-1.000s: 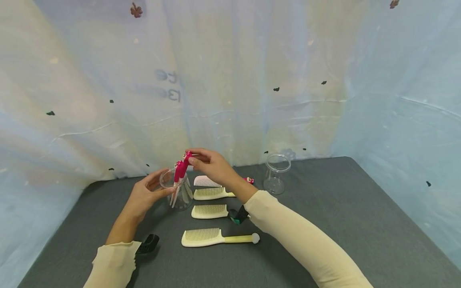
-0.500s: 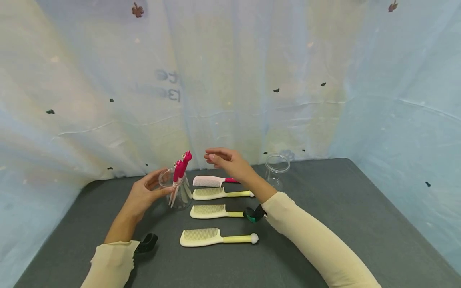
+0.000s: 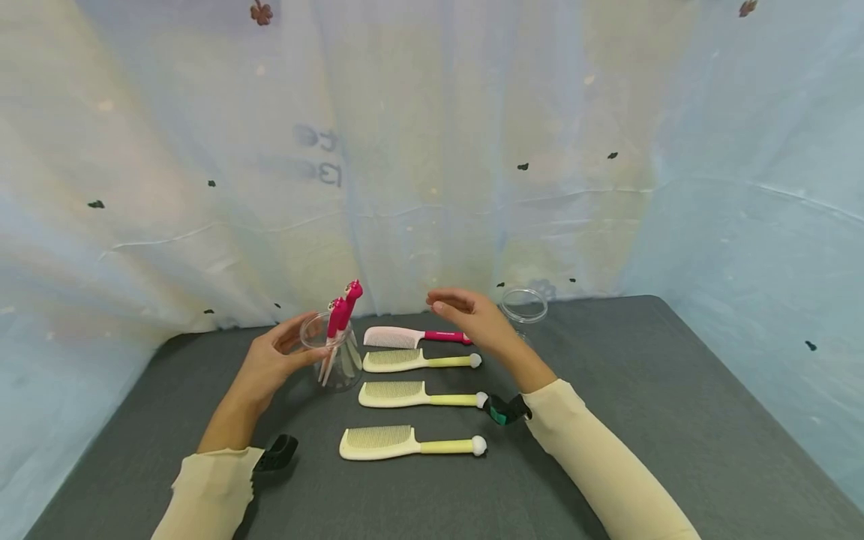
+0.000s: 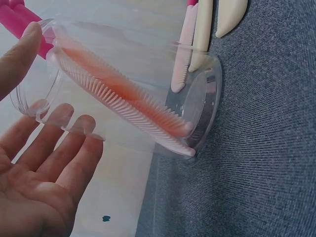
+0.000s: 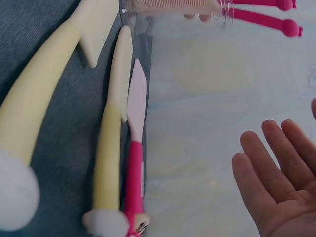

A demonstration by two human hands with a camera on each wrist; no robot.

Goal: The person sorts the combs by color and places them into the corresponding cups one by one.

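My left hand [image 3: 300,341] holds a clear jar [image 3: 340,367] near its rim, thumb on one side and fingers on the other. Two pink combs [image 3: 340,316] stand in the jar with their handles sticking out. In the left wrist view the jar [image 4: 197,98] leans, the pink combs' [image 4: 123,101] teeth show through its wall, and my left hand [image 4: 49,84] has its thumb on the rim. My right hand [image 3: 452,306] hovers empty, fingers relaxed, above the handle of a pink comb [image 3: 398,337] lying on the table. In the right wrist view my right hand [image 5: 276,173] shows a bare palm.
Three cream combs [image 3: 405,361], [image 3: 405,394], [image 3: 398,444] lie in a row on the grey table [image 3: 641,390], in front of the pink one. A second clear jar [image 3: 525,306] stands behind my right hand. A pale curtain [image 3: 432,150] closes off the back and sides.
My right hand let go of the pink comb, which now stands in the jar, and drew away to the right, opening. My left hand stayed on the jar.
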